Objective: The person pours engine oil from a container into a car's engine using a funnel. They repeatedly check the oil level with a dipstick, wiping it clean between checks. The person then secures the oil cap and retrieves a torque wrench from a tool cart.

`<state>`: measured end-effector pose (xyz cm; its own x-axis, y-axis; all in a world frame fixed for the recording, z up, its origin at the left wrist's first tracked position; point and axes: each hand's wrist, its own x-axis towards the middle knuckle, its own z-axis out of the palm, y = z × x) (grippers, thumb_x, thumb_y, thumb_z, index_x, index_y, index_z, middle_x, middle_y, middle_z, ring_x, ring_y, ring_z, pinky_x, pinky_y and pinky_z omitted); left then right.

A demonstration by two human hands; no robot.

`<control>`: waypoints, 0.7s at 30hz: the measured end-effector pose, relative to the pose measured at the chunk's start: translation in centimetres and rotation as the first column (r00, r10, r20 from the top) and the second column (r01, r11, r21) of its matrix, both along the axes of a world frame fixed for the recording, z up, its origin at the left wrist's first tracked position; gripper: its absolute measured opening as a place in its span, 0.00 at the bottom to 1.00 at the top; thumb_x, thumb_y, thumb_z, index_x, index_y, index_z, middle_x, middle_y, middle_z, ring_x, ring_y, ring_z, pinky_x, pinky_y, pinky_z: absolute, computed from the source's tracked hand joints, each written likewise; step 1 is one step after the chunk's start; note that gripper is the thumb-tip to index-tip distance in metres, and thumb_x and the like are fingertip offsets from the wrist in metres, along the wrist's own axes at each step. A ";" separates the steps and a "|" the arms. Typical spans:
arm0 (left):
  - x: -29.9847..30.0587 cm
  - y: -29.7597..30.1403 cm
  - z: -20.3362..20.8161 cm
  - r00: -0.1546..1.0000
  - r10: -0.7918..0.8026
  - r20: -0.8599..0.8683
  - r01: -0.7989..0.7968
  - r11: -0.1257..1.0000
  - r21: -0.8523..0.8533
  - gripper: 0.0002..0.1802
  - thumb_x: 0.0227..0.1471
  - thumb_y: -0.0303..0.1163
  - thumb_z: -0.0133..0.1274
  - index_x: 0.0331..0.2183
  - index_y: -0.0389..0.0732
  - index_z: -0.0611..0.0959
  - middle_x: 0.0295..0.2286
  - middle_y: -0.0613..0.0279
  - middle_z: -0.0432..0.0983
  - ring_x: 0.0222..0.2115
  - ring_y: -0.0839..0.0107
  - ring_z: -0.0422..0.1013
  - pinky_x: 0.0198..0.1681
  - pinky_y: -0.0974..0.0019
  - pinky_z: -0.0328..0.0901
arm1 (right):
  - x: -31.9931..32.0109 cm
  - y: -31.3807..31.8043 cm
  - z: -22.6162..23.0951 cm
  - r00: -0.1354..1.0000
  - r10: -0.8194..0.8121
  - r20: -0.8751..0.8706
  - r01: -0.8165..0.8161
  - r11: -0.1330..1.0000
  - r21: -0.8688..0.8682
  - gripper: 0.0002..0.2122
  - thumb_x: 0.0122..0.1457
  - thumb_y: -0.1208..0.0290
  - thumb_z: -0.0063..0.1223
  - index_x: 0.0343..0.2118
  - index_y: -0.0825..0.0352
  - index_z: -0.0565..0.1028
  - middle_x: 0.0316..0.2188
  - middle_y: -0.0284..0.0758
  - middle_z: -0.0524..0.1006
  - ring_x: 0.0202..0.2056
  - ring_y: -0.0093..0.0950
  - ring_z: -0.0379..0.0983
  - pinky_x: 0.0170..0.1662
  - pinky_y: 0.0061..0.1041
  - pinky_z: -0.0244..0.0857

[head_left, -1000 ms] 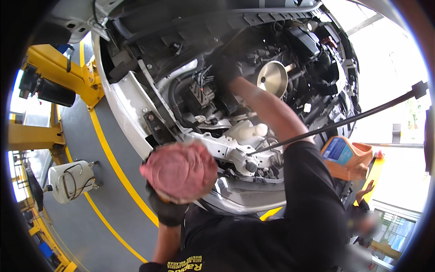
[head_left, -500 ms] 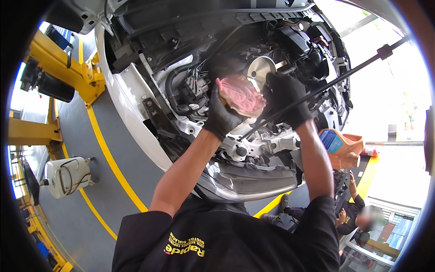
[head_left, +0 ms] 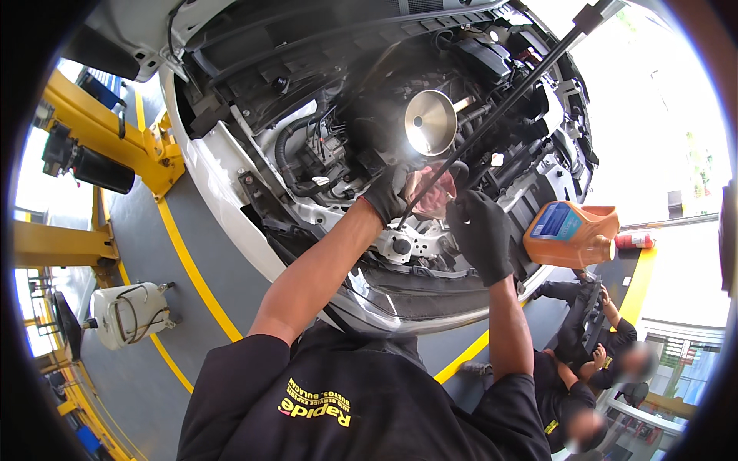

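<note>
My left hand point(head_left: 388, 194), in a black glove, is closed on a crumpled pink rag point(head_left: 437, 192) above the front of the engine bay. My right hand point(head_left: 480, 230), gloved the same, has its fingers bent in at the rag's right edge. A dark rounded shape shows just beyond the rag; I cannot make out what it is. Past both hands, a silver metal funnel point(head_left: 430, 123) sits over the engine with its wide mouth toward me, untouched by either hand. Its lower end is hidden.
A dark prop rod point(head_left: 511, 100) slants across the bay, passing in front of the rag. An orange jug point(head_left: 573, 234) with a blue label rests at the car's front right. Two co-workers point(head_left: 573, 384) are low at the right. A yellow lift post point(head_left: 115, 142) stands left.
My right hand has come away from the funnel, down toward me and to the rag's edge. My left hand has shifted slightly right with the rag. A second co-worker has come into view.
</note>
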<state>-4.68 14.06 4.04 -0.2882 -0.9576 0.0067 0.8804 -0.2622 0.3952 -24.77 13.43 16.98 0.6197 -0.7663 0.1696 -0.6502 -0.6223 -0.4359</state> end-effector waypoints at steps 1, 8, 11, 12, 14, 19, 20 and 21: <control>0.2 -0.2 -0.5 0.996 0.009 0.086 -0.009 1.000 -0.003 0.11 0.62 0.27 0.51 0.45 0.33 0.80 0.38 0.52 0.82 0.37 0.64 0.81 0.44 0.60 0.79 | 0.3 0.4 -0.2 1.000 -0.013 -0.001 0.013 0.999 -0.033 0.10 0.60 0.64 0.58 0.29 0.66 0.75 0.26 0.42 0.79 0.29 0.45 0.78 0.32 0.43 0.69; -0.3 -1.9 -1.4 0.998 -0.054 0.023 0.053 0.997 0.047 0.14 0.61 0.31 0.54 0.45 0.32 0.79 0.40 0.42 0.81 0.37 0.56 0.81 0.45 0.57 0.79 | 0.5 0.1 0.3 0.969 -0.208 -0.135 0.214 0.977 0.028 0.11 0.57 0.63 0.58 0.25 0.65 0.76 0.23 0.44 0.77 0.28 0.46 0.78 0.32 0.43 0.68; -0.9 -2.5 -1.8 0.997 -0.008 -0.072 0.010 1.000 0.025 0.15 0.61 0.33 0.54 0.45 0.31 0.80 0.40 0.41 0.81 0.39 0.51 0.81 0.47 0.53 0.78 | -0.4 1.2 1.7 0.980 -0.186 -0.073 0.186 0.983 -0.003 0.11 0.57 0.64 0.59 0.25 0.66 0.76 0.22 0.44 0.77 0.27 0.45 0.77 0.31 0.42 0.67; -0.9 -2.7 -1.9 0.999 0.027 -0.032 -0.027 1.000 -0.013 0.15 0.61 0.33 0.54 0.44 0.31 0.80 0.40 0.41 0.82 0.39 0.51 0.81 0.47 0.53 0.78 | -1.1 1.6 2.5 0.984 -0.174 -0.049 0.173 0.985 -0.021 0.11 0.57 0.64 0.59 0.25 0.66 0.76 0.21 0.43 0.77 0.26 0.45 0.77 0.31 0.41 0.67; -0.4 -2.5 -1.7 0.993 0.107 0.059 -0.102 0.991 -0.085 0.15 0.61 0.34 0.54 0.44 0.31 0.80 0.40 0.42 0.82 0.39 0.50 0.81 0.46 0.53 0.78 | -2.8 2.1 3.8 0.989 -0.144 -0.024 0.145 0.989 0.030 0.10 0.56 0.67 0.60 0.25 0.67 0.75 0.21 0.42 0.76 0.25 0.42 0.76 0.30 0.39 0.66; -2.1 -1.1 -0.1 0.987 0.089 -0.137 -0.082 0.995 0.056 0.11 0.63 0.31 0.50 0.40 0.35 0.83 0.34 0.54 0.84 0.35 0.57 0.81 0.42 0.60 0.78 | -5.4 4.2 6.8 0.994 -0.100 -0.050 0.104 0.990 0.092 0.07 0.56 0.73 0.61 0.26 0.68 0.74 0.19 0.38 0.73 0.21 0.34 0.73 0.27 0.31 0.64; -1.7 -1.0 0.0 0.989 0.099 -0.114 -0.089 0.992 0.091 0.11 0.64 0.32 0.50 0.40 0.36 0.83 0.34 0.56 0.84 0.35 0.60 0.81 0.41 0.62 0.78 | -5.9 4.8 7.2 0.993 -0.106 -0.054 0.109 0.993 0.052 0.06 0.56 0.73 0.61 0.26 0.68 0.75 0.20 0.38 0.73 0.21 0.34 0.73 0.27 0.31 0.65; -0.7 -0.5 0.5 0.990 0.111 -0.085 -0.100 0.987 0.128 0.11 0.64 0.32 0.49 0.40 0.37 0.83 0.33 0.58 0.84 0.34 0.62 0.81 0.40 0.63 0.78 | -6.6 5.3 7.7 0.992 -0.110 -0.054 0.111 0.994 0.014 0.06 0.55 0.74 0.61 0.27 0.68 0.75 0.20 0.38 0.74 0.22 0.33 0.74 0.27 0.30 0.65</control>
